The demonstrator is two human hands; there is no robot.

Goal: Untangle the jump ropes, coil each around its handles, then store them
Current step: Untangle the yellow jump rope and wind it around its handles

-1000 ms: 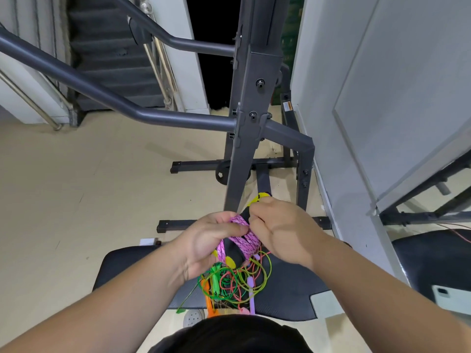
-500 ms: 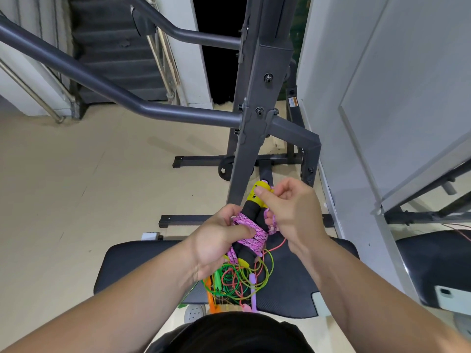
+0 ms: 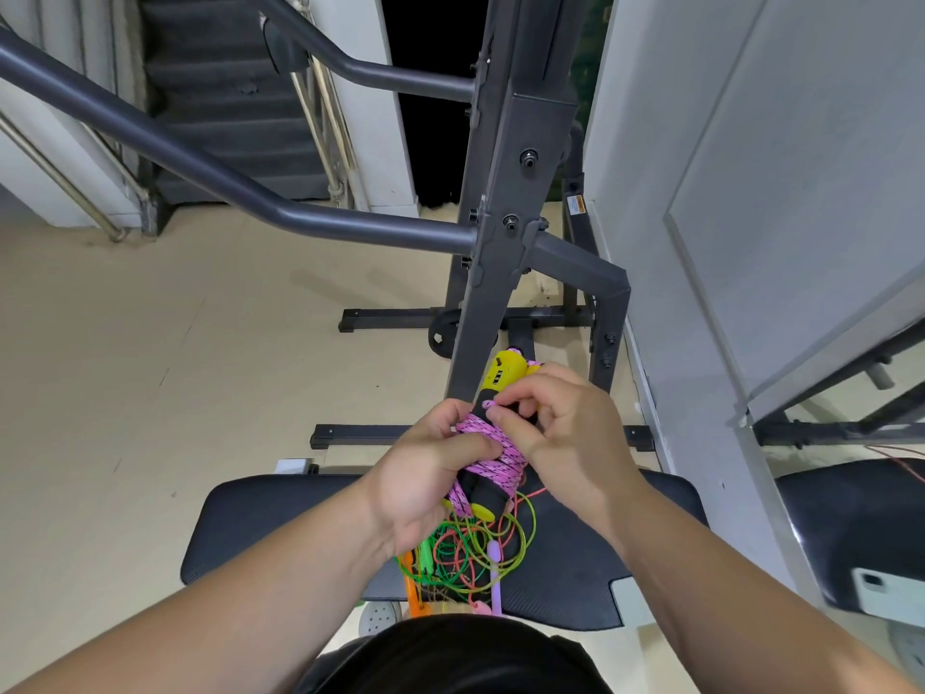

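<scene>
L hand [image 3: 425, 473], frame centre: fingers + thumb wrapped round the pink rope [image 3: 493, 445], thumb pressing across the turns. That rope is coiled round a pair of black handles [image 3: 505, 374] w/ yellow ends. The bundle tilts toward upper right, and its yellow top pokes out above the R hand [image 3: 565, 438].

R hand, just right of centre: thumb + forefinger pinch a short bit of the pink rope at the top edge of the coil. Its other fingers curl in close to the handles. Both hands touch the same bundle, held up over the table [image 3: 575, 568].

Lower centre, under the hands: a tangle [image 3: 470, 553] of thin green + orange-red cords lies on the black padded table. A purple handle [image 3: 494, 568] and an orange handle [image 3: 413, 586] stick out of it toward the bottom edge. Can't tell if the held bundle touches the tangle.

Behind, centre to top: dark grey gym frame [image 3: 500, 217], its bars running to upper left. Stairs [image 3: 225, 92] upper left, beige floor [image 3: 150, 368] left. White door [image 3: 801, 192] fills the right side. A phone [image 3: 886, 591] lies lower right on another dark pad.
</scene>
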